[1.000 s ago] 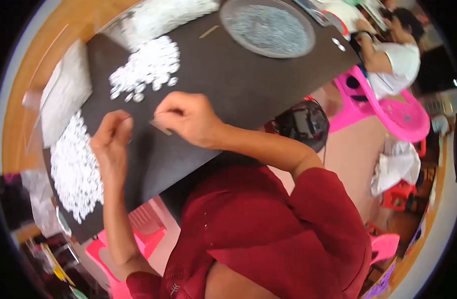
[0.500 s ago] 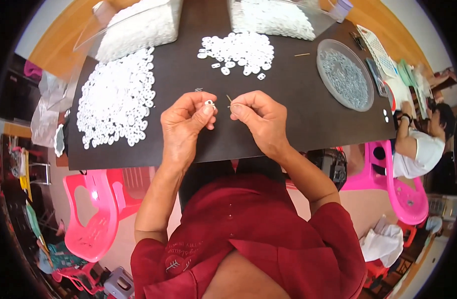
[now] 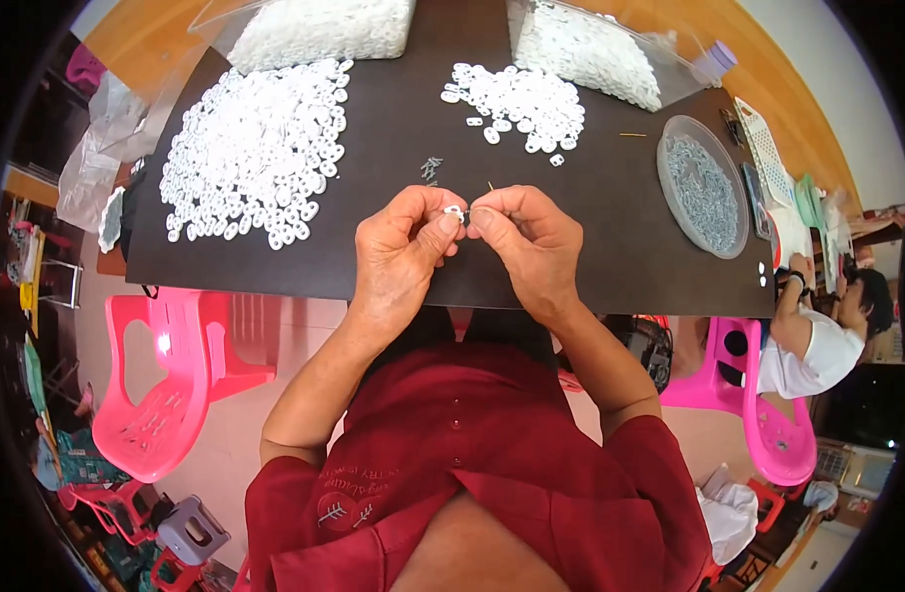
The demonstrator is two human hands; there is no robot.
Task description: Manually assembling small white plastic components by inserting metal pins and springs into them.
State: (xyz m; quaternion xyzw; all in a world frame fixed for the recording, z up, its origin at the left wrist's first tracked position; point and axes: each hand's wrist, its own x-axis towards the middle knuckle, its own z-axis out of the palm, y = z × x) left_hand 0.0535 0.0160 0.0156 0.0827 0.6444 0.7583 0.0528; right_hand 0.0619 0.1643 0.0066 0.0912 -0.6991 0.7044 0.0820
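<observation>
My left hand (image 3: 398, 261) is closed, pinching a small white plastic piece (image 3: 454, 211) between thumb and forefinger. Right beside it, my right hand (image 3: 533, 252) is closed too; a thin brass-coloured rod (image 3: 491, 185) sticks up from its fingertips. A tiny dark bit shows where the two hands meet, too small to name. Just beyond my left hand lies a little heap of grey metal screws or pins (image 3: 432, 169). To the left spreads a big pile of white oval pieces with two holes (image 3: 255, 148); a smaller pile (image 3: 531, 104) lies farther off.
Two clear bins of white pieces (image 3: 319, 30) (image 3: 591, 54) stand at the back of the dark table (image 3: 393, 128). A round tub (image 3: 670, 212) of small grey metal parts is on the right, near another thin rod (image 3: 632, 134). A person (image 3: 818, 335) sits at the far right.
My hands have come together, the right fingertips now meeting the white piece in my left hand. The whole view has shifted, showing the small heap of metal parts more fully.
</observation>
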